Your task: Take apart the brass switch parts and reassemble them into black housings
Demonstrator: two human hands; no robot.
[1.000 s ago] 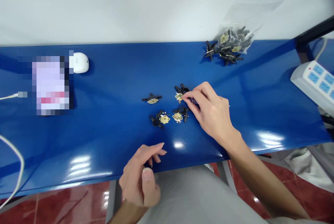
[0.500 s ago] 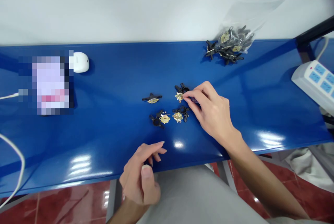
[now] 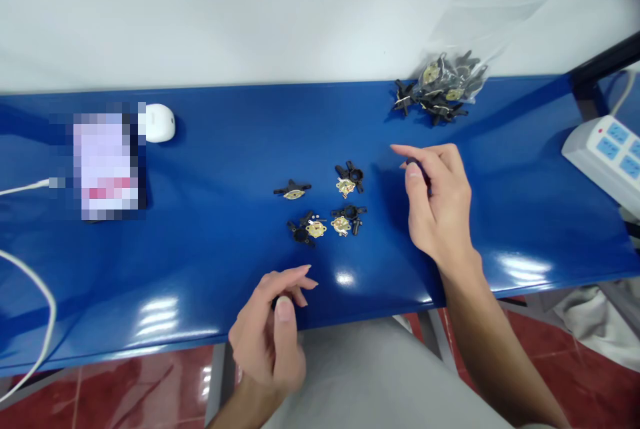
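Observation:
My right hand [image 3: 443, 199] is raised over the table, right of the small parts. Its fingers curl around a small dark piece [image 3: 416, 163], mostly hidden, so its kind is unclear. My left hand [image 3: 273, 329] hovers at the table's front edge, fingers loosely bent and apart, with no held thing visible. Between the hands lie brass-coloured plates, each beside black plastic housings: an upper-right plate [image 3: 345, 186], a lower-right plate [image 3: 341, 225] and a lower-left plate [image 3: 316, 229]. A black bracket with a brass plate [image 3: 293, 191] sits at upper left. Tiny pins and bits lie around them.
A clear plastic bag [image 3: 470, 79] with similar parts leans on the wall, and loose black parts [image 3: 437, 109] lie before it. A white power strip [image 3: 603, 155] is at right. At left are a blurred phone [image 3: 107, 165], a white case [image 3: 160, 123] and a white cable [image 3: 47, 302].
My right hand has drawn back to the right from the upper-right brass plate, keeping the dark piece in its fingers. My left hand has barely moved.

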